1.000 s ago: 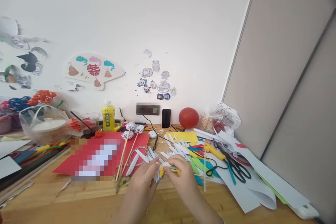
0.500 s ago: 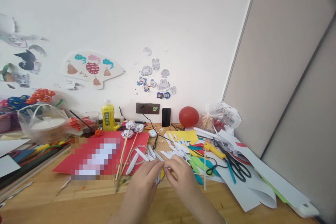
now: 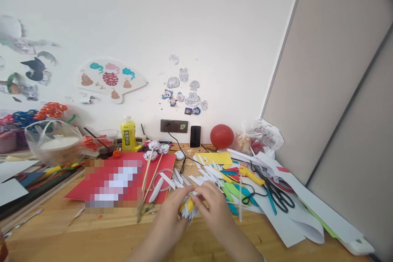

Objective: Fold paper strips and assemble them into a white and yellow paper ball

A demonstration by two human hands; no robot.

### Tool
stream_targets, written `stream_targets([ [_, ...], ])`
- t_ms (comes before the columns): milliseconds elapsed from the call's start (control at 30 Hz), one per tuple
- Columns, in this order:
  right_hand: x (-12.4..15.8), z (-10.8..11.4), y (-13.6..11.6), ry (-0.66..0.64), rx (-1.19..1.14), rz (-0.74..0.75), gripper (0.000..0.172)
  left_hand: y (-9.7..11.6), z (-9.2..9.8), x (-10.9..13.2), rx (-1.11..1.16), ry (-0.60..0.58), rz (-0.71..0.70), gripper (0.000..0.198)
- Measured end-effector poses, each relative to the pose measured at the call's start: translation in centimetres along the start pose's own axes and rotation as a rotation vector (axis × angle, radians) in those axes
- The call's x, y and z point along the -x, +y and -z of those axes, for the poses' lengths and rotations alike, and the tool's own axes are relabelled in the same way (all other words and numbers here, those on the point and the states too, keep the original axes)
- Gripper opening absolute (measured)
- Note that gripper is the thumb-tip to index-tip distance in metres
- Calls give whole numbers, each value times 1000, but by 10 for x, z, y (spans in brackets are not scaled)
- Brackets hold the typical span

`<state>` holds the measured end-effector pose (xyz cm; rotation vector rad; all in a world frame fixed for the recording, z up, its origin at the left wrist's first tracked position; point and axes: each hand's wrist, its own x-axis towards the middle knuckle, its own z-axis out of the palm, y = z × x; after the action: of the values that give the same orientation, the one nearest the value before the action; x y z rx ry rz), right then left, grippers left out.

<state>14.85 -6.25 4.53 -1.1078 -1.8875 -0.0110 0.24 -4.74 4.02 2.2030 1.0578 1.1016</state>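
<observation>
Between my two hands is a paper flower [image 3: 188, 208] with a yellow middle and pointed white paper petals, low over the wooden table [image 3: 101, 239]. My left hand [image 3: 173, 211] is closed around its left side. From the right, my right hand [image 3: 212, 204] pinches at its upper edge, where a bit of white paper shows by the fingertips. Fingers hide part of the flower. Just beyond lie loose white paper strips [image 3: 211, 173] and green paper leaves [image 3: 231, 191].
A yellow glue gun [image 3: 251, 175] and black scissors [image 3: 281, 196] lie to the right. On the left, white paper roses [image 3: 151, 154] on sticks rest on a red sheet [image 3: 76, 191]. A yellow bottle [image 3: 128, 135], phone [image 3: 195, 136] and red balloon [image 3: 221, 136] stand along the wall.
My hands have turned the flower so that more of its yellow middle and white petals shows beneath the fingers. The view has shifted slightly left.
</observation>
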Motion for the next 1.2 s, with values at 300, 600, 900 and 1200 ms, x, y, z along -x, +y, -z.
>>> stream_targets([
  [300,-2,7,-2,-117,132,128,21,6,3,0,-82,-68,14,24],
  [600,0,8,-2,-93,131,145,22,7,4,-2,-79,-78,21,22],
  [900,-1,8,0,-90,-44,91,14,10,10,-1,-81,-60,39,21],
  [1200,6,4,-7,67,174,385,26,8,10,-1,-77,-28,23,24],
])
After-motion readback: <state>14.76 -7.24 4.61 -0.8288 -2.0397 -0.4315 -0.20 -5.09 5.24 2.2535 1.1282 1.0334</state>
